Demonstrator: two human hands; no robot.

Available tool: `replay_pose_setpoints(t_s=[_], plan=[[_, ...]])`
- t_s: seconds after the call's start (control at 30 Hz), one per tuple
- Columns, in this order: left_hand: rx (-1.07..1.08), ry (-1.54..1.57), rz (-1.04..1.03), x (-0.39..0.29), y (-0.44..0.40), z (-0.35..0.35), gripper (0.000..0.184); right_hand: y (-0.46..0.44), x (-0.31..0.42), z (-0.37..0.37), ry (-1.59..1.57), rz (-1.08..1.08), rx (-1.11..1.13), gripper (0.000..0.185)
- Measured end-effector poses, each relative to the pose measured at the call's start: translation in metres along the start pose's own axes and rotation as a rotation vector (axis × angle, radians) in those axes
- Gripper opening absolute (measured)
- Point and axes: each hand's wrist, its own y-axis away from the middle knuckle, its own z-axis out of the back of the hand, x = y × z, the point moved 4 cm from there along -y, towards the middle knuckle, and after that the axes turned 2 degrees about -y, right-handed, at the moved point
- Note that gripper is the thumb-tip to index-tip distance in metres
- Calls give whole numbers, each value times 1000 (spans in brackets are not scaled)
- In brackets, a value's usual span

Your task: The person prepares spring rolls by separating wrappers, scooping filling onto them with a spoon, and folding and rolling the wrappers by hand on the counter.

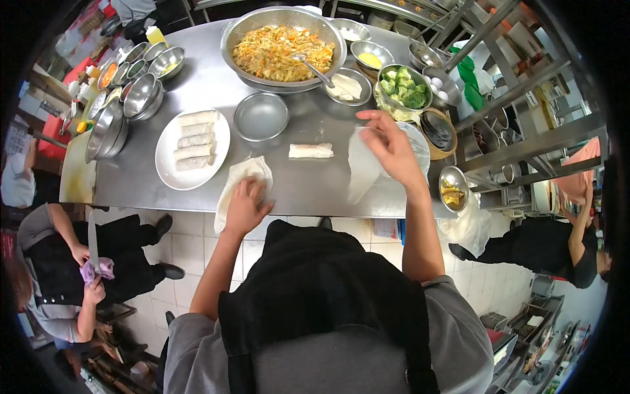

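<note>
My left hand (pixel 247 205) rests on a white cloth (pixel 261 172) at the table's front edge, its fingers apart. My right hand (pixel 388 146) is over a thin translucent wrapper sheet (pixel 361 172), fingers spread and slightly bent; whether its fingertips touch the sheet is unclear. Between my hands a single rolled wrapper (pixel 311 151) lies on the metal table. Several more rolls (pixel 195 140) lie side by side on a white oval plate (pixel 168 172) at the left. A round metal bowl (pixel 261 117) stands behind the cloth, beside the plate.
A large colander (pixel 230 49) of shredded filling stands at the back, with a spoon (pixel 314 68) in it. Bowls of broccoli (pixel 403 87) and yellow pieces (pixel 453 194) are at the right. Metal bowls (pixel 141 95) crowd the left. A person (pixel 62 262) holds a knife at lower left.
</note>
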Motion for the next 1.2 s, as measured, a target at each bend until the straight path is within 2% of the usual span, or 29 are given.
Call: replay_pose_setpoints(t_s=[0.07,0.13,0.17,0.23,0.27,0.37,0.47,0.5,0.6,0.7,0.8,0.87,0.97,1.03,1.1,1.2], plan=[[-25,63,79,6,-3,-2,65,1,5,-10,-31,55,103,25],[-143,164,-3,-17,-14,18,71,-2,2,-20,-13,126,221,29],[-203,213,-42,-34,-22,31,73,-3,-5,-25,-128,89,314,34],[-203,505,-143,-83,-47,56,80,-4,5,-34,-173,12,468,38],[-152,617,-157,-93,-56,55,79,-4,9,-39,-196,-26,546,40],[112,882,-115,-107,-77,45,69,-6,16,-42,-316,26,487,50],[181,1064,15,-88,-92,30,40,-4,9,-18,283,210,336,65],[134,826,-21,-86,-96,39,18,-2,-13,-11,314,82,331,57],[19,383,-132,-107,-97,79,17,0,-23,-4,482,28,308,38],[-243,379,-326,-113,-74,94,16,17,24,3,482,226,178,25],[-258,299,-495,-104,-42,79,18,46,1,-16,421,205,264,29],[-109,218,-520,-87,-17,42,25,66,-34,-43,408,242,348,32],[149,83,-486,-59,13,-21,36,98,-113,-83,506,145,497,31],[273,26,-462,-45,22,-39,48,95,-131,-84,414,108,482,30],[189,9,-410,-43,23,-35,46,80,-137,-75,248,17,447,28],[120,27,-382,-40,21,-31,43,49,-138,-60,318,-13,353,25]])
